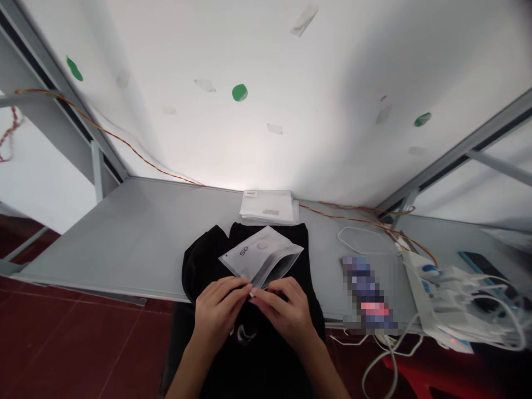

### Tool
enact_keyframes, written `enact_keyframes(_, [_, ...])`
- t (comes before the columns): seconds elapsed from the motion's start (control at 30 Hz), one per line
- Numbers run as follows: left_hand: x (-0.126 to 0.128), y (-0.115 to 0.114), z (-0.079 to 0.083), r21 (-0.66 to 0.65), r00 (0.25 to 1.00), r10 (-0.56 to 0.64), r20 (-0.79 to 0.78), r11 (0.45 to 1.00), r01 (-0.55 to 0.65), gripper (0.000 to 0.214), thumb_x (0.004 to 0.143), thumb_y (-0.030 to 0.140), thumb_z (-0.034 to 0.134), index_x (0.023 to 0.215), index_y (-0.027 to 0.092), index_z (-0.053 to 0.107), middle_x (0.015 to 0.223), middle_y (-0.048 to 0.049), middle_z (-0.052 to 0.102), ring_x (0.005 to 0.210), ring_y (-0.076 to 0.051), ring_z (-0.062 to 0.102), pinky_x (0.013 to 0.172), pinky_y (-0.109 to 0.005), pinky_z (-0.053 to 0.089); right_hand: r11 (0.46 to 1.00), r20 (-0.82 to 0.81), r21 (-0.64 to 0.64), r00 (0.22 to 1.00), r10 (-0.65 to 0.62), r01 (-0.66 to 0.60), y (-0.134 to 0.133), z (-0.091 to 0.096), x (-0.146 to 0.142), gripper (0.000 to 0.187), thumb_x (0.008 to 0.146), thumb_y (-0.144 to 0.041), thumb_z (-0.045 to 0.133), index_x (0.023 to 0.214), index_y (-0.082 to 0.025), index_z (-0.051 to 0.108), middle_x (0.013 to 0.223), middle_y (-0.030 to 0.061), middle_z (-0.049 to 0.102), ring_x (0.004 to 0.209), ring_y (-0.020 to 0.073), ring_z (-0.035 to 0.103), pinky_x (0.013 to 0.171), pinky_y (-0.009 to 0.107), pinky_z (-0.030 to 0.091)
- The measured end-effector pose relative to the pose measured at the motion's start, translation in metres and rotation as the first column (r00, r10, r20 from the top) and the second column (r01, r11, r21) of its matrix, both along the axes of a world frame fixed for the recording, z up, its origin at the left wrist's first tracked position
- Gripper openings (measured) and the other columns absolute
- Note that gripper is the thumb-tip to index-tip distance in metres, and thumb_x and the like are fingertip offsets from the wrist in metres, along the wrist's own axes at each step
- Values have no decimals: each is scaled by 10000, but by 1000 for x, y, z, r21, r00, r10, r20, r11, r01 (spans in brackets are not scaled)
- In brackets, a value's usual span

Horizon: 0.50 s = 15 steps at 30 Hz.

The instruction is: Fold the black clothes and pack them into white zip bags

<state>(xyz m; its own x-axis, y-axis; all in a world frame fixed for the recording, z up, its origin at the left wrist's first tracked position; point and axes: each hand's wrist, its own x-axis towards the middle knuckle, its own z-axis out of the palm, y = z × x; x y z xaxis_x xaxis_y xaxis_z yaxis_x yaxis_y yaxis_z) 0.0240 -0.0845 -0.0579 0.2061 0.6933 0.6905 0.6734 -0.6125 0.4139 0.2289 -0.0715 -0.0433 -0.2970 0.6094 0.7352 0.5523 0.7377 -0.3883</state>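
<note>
A whitish frosted zip bag (260,249) with dark printing lies tilted over a folded black garment (208,257), its mouth gaping on the right side. At the near end of its zip, my left hand (220,305) pinches the corner with thumb and forefinger. My right hand (286,310) meets it there, finger and thumb closed at the small white slider (252,292). The fingertips of both hands almost touch. What the bag holds inside cannot be made out.
A stack of flat white packets (268,205) lies against the white wall. To the right are a phone with a blurred screen (368,291), a white power strip (436,327) and tangled cables (494,310). The grey table's front edge (103,292) runs left above red floor tiles.
</note>
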Motion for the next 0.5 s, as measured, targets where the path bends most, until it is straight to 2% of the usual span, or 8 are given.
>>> enact_keyframes(0.13, [-5,-1,-3,-41,1000,-26,14,999,26,224,956,131,655,1140,243,715,1127,-34,777,976,-166,746,840,-280,598,996,27,81,999,-25,23,5,4,-11,110,908,-197,773,979,-280,775,785,3,686,749,155,588,711,312,457])
enact_keyframes(0.33, [-8,-3,2,-149,989,-131,68,979,139,177,981,121,607,1093,223,697,1135,-37,770,976,-136,758,854,-210,610,992,163,124,986,-18,-2,11,3,-9,50,949,-204,730,962,-252,737,815,-9,715,782,150,600,781,340,419])
enact_keyframes(0.4, [-14,-4,5,-164,987,-144,74,974,154,182,979,120,611,1104,225,690,1136,-39,765,986,-136,755,865,-205,608,987,190,151,978,-83,55,15,1,2,62,971,-187,691,965,-242,720,822,-2,722,803,165,602,831,368,413])
enact_keyframes(0.5, [-30,-7,6,-198,991,-102,84,973,117,166,972,120,621,1081,229,683,1132,-39,754,985,-136,750,877,-207,605,960,190,178,950,-249,216,21,-2,32,86,992,-176,645,960,-236,698,845,27,718,840,195,603,868,402,407])
